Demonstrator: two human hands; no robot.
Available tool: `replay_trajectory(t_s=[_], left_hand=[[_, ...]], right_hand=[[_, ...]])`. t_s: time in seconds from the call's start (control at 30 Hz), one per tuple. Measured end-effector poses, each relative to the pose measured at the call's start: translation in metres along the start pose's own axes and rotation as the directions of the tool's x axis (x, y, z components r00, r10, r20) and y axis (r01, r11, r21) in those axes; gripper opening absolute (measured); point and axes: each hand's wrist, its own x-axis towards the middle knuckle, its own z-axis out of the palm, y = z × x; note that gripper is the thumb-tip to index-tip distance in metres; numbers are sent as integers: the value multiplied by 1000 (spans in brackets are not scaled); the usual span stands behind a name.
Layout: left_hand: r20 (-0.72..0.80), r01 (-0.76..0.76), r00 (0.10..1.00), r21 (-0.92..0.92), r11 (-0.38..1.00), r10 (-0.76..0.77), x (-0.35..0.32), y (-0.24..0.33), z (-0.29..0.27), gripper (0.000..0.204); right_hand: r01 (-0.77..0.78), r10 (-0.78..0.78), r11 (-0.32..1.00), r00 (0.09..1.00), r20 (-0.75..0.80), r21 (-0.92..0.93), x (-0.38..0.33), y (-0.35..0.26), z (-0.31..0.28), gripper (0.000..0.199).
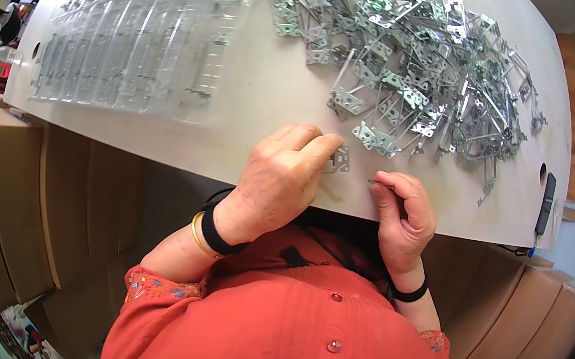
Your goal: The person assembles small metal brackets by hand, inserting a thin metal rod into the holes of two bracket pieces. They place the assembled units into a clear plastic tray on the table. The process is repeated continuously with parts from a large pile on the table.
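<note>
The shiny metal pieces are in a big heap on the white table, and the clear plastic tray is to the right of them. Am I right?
Not quite: the clear plastic tray is to the left of the heap of metal pieces on the white table, as the head view shows.

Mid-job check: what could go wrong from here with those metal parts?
The thin piece in the right hand's fingertip grip could slip and perhaps fall off the table's nearby front edge.

The parts in the heap overlap at many angles, so pulling one might drag others along.

The bracket at the left hand could get mixed with the heap close by.
</note>
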Motion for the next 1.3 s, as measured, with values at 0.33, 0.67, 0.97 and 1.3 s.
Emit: replay_trajectory(t_s=[0.33, 0.67, 0.97, 1.3], left_hand=[[33, -21, 999, -67, 998, 23, 1, 9, 13, 26], [2, -69, 998, 118, 991, 69, -5, 8, 13, 37], [168, -75, 985, 302, 950, 24, -21, 16, 6, 63], [256, -153, 965, 360, 920, 60, -20, 19, 7, 69]], right_hand=[[111, -110, 990, 994, -21, 90, 8, -4, 2, 26], [97, -97, 994, 995, 2, 45, 8, 4, 13, 25], [134, -132, 990, 990, -39, 41, 9, 4, 13, 24], [153, -148, 986, 986, -76, 67, 5, 8, 14, 26]])
